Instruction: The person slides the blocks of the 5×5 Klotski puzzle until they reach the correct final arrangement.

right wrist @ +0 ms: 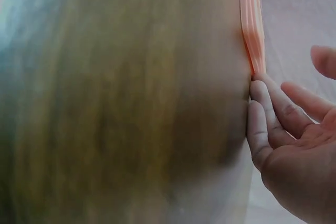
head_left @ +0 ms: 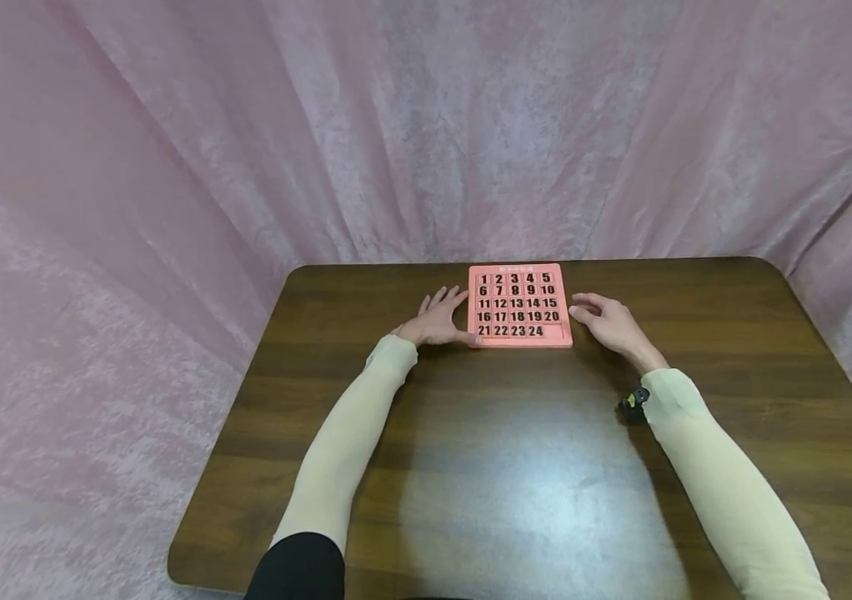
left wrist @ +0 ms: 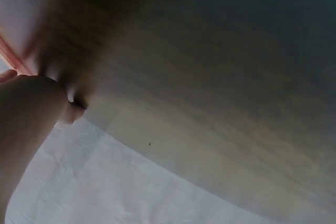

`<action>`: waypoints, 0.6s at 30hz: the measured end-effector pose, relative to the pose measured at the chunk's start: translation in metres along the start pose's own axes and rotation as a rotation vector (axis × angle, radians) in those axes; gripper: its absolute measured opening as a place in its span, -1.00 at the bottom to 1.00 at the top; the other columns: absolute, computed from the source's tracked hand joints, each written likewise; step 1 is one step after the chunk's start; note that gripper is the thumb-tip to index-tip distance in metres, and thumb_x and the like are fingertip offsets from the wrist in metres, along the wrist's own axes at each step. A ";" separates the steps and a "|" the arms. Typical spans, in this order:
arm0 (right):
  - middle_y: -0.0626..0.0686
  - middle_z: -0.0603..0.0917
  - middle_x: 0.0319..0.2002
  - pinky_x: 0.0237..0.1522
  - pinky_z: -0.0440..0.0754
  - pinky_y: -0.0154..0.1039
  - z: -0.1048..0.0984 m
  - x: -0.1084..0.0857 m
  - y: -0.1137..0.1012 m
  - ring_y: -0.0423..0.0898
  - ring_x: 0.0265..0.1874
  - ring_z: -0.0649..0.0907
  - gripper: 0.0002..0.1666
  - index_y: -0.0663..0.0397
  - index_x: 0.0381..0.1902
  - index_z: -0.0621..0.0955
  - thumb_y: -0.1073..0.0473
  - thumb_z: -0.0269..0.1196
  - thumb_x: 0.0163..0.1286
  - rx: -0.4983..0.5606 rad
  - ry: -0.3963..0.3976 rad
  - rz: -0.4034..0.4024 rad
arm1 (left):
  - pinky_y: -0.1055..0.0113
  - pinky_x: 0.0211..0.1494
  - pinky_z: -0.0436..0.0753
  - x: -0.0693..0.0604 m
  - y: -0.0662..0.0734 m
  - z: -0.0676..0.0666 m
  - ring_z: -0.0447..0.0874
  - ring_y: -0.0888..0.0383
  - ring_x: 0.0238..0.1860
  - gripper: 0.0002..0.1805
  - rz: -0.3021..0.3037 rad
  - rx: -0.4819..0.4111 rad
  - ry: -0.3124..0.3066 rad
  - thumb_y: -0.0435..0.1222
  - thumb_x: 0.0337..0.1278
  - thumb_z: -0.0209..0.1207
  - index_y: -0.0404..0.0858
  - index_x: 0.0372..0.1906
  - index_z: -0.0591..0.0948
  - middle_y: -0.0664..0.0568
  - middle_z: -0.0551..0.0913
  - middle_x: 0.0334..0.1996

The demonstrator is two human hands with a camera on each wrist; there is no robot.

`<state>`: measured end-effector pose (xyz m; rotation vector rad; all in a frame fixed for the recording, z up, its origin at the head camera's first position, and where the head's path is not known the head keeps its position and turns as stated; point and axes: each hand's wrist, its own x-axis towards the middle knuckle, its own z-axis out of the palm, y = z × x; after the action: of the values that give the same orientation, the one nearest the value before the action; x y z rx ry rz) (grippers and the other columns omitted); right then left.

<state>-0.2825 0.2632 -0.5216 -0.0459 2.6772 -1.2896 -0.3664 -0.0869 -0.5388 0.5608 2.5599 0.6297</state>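
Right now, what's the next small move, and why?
Probably ease the left hand away from the pink number board and leave the tiles alone: they read 1 to 24 in order, with the empty slot last, at bottom right, so none looks in need of sliding. The hand is at the board's left edge.

A pink number board (head_left: 554, 332) lay near the far edge of the table (head_left: 508, 433), number tiles (head_left: 517, 303) 1 to 24 in sequence. The left hand (head_left: 437, 321) contacted its left side; the right hand (head_left: 616, 323) was at its right. Pink curtain (head_left: 471, 133) hung beyond.
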 end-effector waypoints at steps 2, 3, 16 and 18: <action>0.43 0.51 0.52 0.54 0.44 0.33 0.001 0.001 0.000 0.39 0.52 0.51 -0.31 0.26 0.65 0.36 -0.02 0.06 0.78 0.015 -0.005 -0.007 | -0.12 0.84 -0.41 0.001 0.001 0.000 -0.48 -0.02 0.86 0.39 -0.007 0.006 -0.007 0.27 0.06 0.52 0.11 0.84 -0.09 0.04 -0.27 0.86; 0.43 0.52 0.51 0.52 0.46 0.32 0.001 0.001 0.001 0.38 0.50 0.53 -0.32 0.26 0.66 0.35 0.02 0.07 0.78 0.019 -0.011 -0.011 | -0.11 0.84 -0.43 0.003 0.001 0.000 -0.50 -0.01 0.86 0.39 -0.011 0.010 -0.008 0.26 0.05 0.53 0.10 0.84 -0.09 0.04 -0.28 0.86; 0.38 0.48 0.46 0.32 0.44 0.13 0.004 0.008 0.008 0.27 0.35 0.51 -0.26 0.21 0.73 0.24 0.15 0.13 0.72 0.033 -0.119 -0.042 | -0.12 0.83 -0.46 0.013 -0.005 0.004 -0.56 0.01 0.85 0.43 -0.023 0.003 -0.023 0.20 0.06 0.55 0.17 0.83 -0.19 0.08 -0.35 0.85; 0.39 0.45 0.46 0.34 0.43 0.16 0.004 0.008 0.009 0.29 0.36 0.49 -0.26 0.22 0.73 0.23 0.17 0.13 0.72 0.039 -0.118 -0.043 | -0.12 0.83 -0.47 0.013 -0.005 0.004 -0.57 0.01 0.85 0.43 -0.023 0.002 -0.027 0.21 0.06 0.55 0.17 0.83 -0.18 0.07 -0.36 0.85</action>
<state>-0.2896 0.2647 -0.5324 -0.1707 2.5646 -1.3075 -0.3766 -0.0833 -0.5482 0.5365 2.5384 0.6076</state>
